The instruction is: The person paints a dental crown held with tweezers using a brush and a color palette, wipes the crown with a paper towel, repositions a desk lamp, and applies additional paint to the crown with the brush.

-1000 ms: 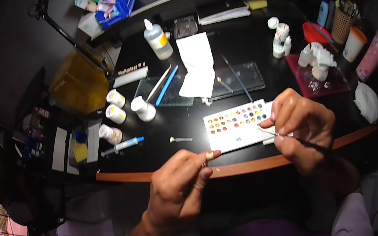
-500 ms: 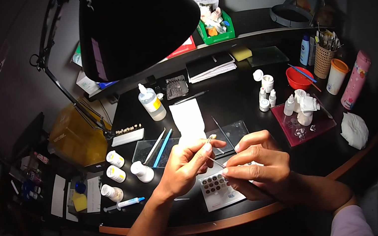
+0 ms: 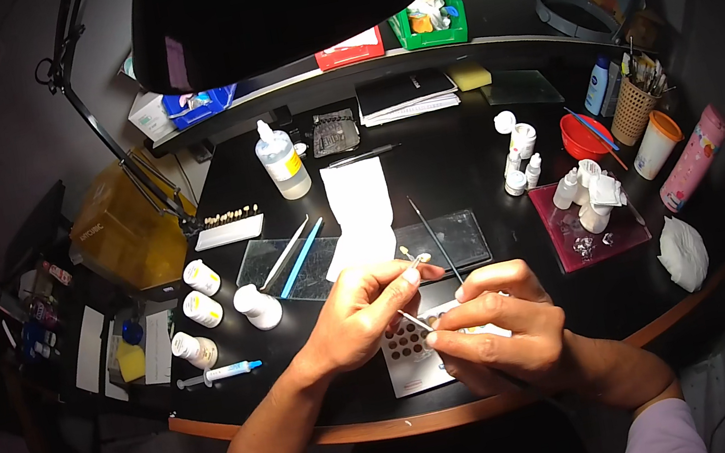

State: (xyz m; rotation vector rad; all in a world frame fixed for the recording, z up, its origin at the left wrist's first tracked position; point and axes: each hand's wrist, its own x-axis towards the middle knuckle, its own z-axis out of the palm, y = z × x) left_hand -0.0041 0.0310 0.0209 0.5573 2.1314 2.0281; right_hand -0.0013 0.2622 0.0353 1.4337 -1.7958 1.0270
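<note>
My left hand (image 3: 367, 315) is closed, pinching a small tooth-coloured piece (image 3: 424, 259) that looks like a dental crown between thumb and fingers. My right hand (image 3: 507, 322) grips a fine brush (image 3: 414, 320) like a pen. Its pale tip points up and left, below the piece and apart from it. Beneath both hands lies a white palette (image 3: 415, 377) with rows of round brown and dark colour wells, partly covered by the right hand. Another slim brush (image 3: 434, 235) rests on a dark glass slab (image 3: 466, 237) just beyond the hands.
A white paper towel (image 3: 358, 203), tweezers (image 3: 287, 251) and a blue-handled tool (image 3: 302, 261) lie beyond the left hand. White jars (image 3: 257, 307) and a syringe (image 3: 231, 371) stand or lie leftward. Rightward are a red tray (image 3: 564, 254) with bottles and a red bowl (image 3: 581, 136). A lamp (image 3: 276, 9) hangs overhead.
The brush tip has dropped away from the small piece toward the palette. My left hand still pinches the piece. The whole view has shifted, so the desk things sit slightly higher.
</note>
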